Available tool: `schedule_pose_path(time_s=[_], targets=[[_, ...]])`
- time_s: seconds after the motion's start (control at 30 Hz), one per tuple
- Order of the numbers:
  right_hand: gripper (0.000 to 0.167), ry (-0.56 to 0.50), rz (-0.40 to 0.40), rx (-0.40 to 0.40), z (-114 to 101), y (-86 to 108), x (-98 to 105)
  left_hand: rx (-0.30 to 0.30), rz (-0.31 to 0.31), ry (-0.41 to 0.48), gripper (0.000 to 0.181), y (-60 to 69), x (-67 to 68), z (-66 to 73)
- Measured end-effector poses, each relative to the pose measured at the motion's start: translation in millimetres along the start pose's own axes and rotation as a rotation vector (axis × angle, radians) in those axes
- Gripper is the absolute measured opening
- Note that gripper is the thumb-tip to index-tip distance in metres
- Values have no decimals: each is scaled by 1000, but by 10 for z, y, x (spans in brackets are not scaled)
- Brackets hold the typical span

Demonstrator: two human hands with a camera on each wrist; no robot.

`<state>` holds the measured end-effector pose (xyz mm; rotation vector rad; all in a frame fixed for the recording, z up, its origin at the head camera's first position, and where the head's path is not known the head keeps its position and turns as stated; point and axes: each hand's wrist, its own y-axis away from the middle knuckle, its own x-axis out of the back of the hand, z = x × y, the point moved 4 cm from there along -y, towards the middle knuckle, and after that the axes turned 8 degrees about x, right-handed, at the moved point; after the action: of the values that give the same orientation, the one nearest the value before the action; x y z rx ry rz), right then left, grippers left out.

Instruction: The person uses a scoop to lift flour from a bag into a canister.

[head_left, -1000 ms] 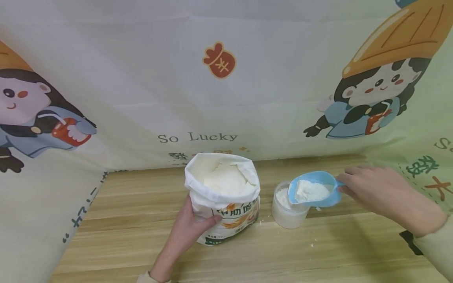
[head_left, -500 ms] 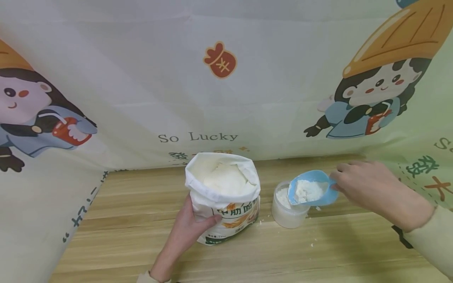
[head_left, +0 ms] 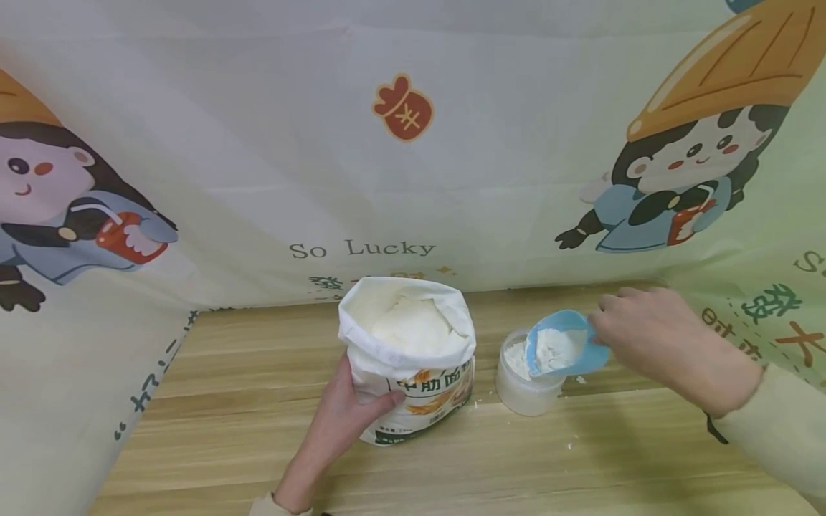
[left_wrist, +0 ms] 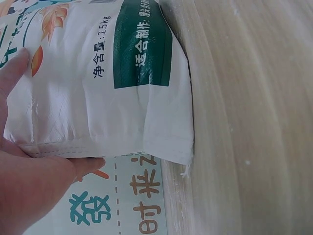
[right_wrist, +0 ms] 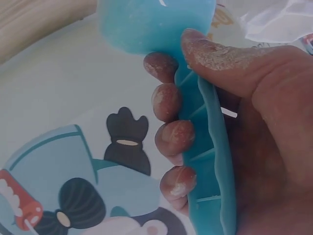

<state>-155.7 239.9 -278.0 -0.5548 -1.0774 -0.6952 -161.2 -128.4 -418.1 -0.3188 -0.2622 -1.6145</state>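
Note:
In the head view, my right hand [head_left: 665, 344] grips the handle of a blue scoop [head_left: 594, 356] heaped with white flour [head_left: 556, 350]. The scoop is tilted, its lip over a clear round tub [head_left: 529, 396] with flour inside. In the right wrist view, flour-dusted fingers [right_wrist: 175, 137] curl round the ribbed scoop handle [right_wrist: 200, 147]. My left hand [head_left: 351, 408] holds the left side of an upright white flour bag [head_left: 413, 401], thumb across its front. The bag's mouth is rolled down and flour shows inside. The left wrist view has the bag's printed lower part [left_wrist: 98, 98] close up.
Flour specks lie on the wood-grain tabletop [head_left: 226, 401] around the tub. A printed cloth [head_left: 490, 179] with cartoon figures stands behind the table and along both sides. A small dark object [head_left: 716, 430] shows beneath the right sleeve.
My right hand has moved left and turned, tilting the scoop further over the tub. Flour in the scoop has shifted toward its lip. The left hand and bag stay put.

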Motion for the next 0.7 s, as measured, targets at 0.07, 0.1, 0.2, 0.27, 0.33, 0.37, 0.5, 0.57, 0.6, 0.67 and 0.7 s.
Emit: schedule_pose_path(time_s=[0.07,0.1,0.2,0.27,0.33,0.37,0.5,0.57,0.6,0.67,0.7], targets=[[23,11,3,5,-22,-18,15,-2,-1,1,89,1,0,3],[24,18,6,7,-35,-29,25,-3,0,0,89,3,1,3],[27,38,9,13,-73,-56,45,-7,0,2,89,3,1,4],[30,56,16,18,-96,-67,56,-9,-1,1,89,1,-2,3],[34,78,36,28,-115,-73,65,-8,-3,0,89,-2,-5,0],[35,88,48,32,-123,-75,69,-8,-4,0,89,-3,-6,-1],[36,119,88,38,-145,-82,95,-12,-6,5,89,-7,-10,2],[36,131,94,40,-149,-82,105,-14,-5,6,89,-8,-10,4],[36,137,97,41,-149,-81,109,-13,-4,7,90,-9,-10,4],[36,152,98,48,-151,-75,121,-7,-4,5,90,-9,-9,0],[36,157,101,52,-150,-72,126,-4,-4,4,90,-9,-9,-2]])
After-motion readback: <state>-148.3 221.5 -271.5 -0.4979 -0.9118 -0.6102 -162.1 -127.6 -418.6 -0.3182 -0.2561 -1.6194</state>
